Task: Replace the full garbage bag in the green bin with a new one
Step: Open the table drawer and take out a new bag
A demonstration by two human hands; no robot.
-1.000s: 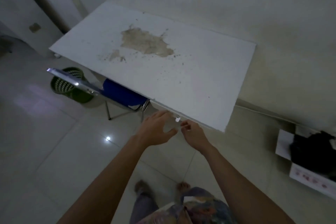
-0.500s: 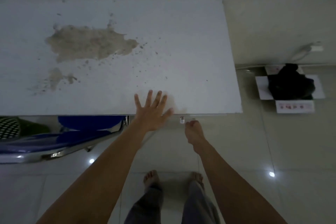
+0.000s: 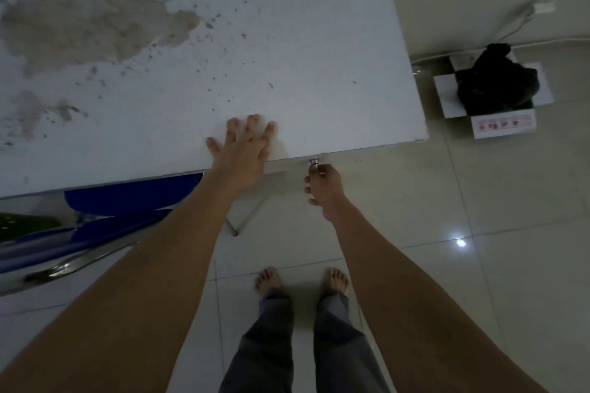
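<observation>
- Head view, looking steeply down; dim light throughout.
- White table (image 3: 287, 41) fills the frame from 9 to 1 o'clock. Its near edge runs slightly uphill toward 3 o'clock.
- Large tan patch (image 3: 89, 32) on the tabletop at 10 o'clock, where the surface looks worn or stained, with dark specks scattered from it toward the centre.
- Left hand (image 3: 244, 150) lies flat on the tabletop just above the near edge, at about 12 o'clock from frame centre. Fingers spread and straight, palm down, holding nothing.
- Right hand (image 3: 324, 190) sits just below the table edge, at 1 o'clock from centre. Thumb and forefinger are pinched on a small metal knob (image 3: 314, 163) that sticks out under the edge; the other fingers are curled in.
- Green bin (image 3: 22, 225): only a dark green sliver at the far 9 o'clock edge, under the table and behind the chair. Bag inside cannot be made out.
- Blue folding chair (image 3: 121, 201) with chrome frame is tucked under the table at 8 to 9 o'clock.
- White cardboard box (image 3: 498, 120) stands on the floor at 2 o'clock, flaps open, with a black bundle (image 3: 496, 80) in it; whether that is a bag cannot be told.
- White cable (image 3: 517, 22) runs along the wall at 1 to 2 o'clock.
- Bare feet (image 3: 301, 279) and grey trouser legs at 6 o'clock on pale glossy tiles.
</observation>
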